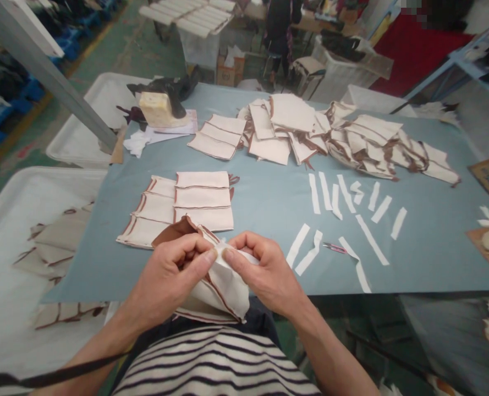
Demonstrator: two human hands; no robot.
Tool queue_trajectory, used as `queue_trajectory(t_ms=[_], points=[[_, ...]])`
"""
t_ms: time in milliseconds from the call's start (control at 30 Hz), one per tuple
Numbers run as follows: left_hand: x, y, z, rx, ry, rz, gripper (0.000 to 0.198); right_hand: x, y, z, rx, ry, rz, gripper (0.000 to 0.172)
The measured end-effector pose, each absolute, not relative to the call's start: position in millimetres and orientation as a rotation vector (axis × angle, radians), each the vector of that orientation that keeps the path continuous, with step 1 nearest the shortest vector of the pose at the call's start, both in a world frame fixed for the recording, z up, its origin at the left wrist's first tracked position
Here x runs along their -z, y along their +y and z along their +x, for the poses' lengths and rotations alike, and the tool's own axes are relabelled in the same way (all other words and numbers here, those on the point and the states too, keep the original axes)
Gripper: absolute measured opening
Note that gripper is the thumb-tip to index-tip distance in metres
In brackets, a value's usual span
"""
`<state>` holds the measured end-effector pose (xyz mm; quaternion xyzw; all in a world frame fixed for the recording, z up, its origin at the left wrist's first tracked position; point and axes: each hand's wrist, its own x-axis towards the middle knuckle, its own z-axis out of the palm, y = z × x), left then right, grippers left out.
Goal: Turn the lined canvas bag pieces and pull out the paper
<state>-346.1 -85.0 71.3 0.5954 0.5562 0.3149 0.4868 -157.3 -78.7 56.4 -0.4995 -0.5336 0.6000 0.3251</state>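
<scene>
Close to my body, over the table's front edge, a cream fabric piece [231, 289] with brown edging hangs folded from my hands. My left hand [172, 278] is closed, thumb and fingertips pinching its upper edge. Brown lining shows above those fingers. My right hand [269, 269] is also closed, pinching a white strip [249, 257] against the same edge, thumb tips almost meeting. Exactly how strip and fabric overlap is hidden by the fingers. Just beyond, two flat cream panels [203, 198] with brown seams lie overlapping on the table.
On the blue-grey table [269, 209], several loose white strips [372, 239] surround pink-handled thread snips [335, 248]. A heap of cream pieces [294, 118] spans the back, near a yellowish block [155, 109]. White bins [50, 176] stand left; a person [279, 27] is farther off.
</scene>
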Motion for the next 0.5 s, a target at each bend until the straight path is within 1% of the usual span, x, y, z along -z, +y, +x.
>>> queue_trajectory(t_ms=[100, 200, 267, 333, 500], points=[[-70, -87, -346, -0.751, 1.358, 1.415, 0.031, -56, -79, -157, -1.621, -1.371, -1.294, 0.028], [-65, -89, -347, -0.762, 1.326, 1.384, 0.031, -52, -80, -156, -1.703, -1.271, -1.260, 0.034], [-62, -91, -349, -0.820, 1.321, 1.388, 0.031, -48, -82, -154, -1.739, -1.185, -1.227, 0.038], [-58, -91, -352, -0.889, 1.360, 1.399, 0.034, -45, -85, -152, -1.728, -1.157, -1.197, 0.039], [-41, -86, -356, -0.975, 1.427, 1.279, 0.056, -40, -99, -150, -1.531, -1.462, -1.119, 0.020]])
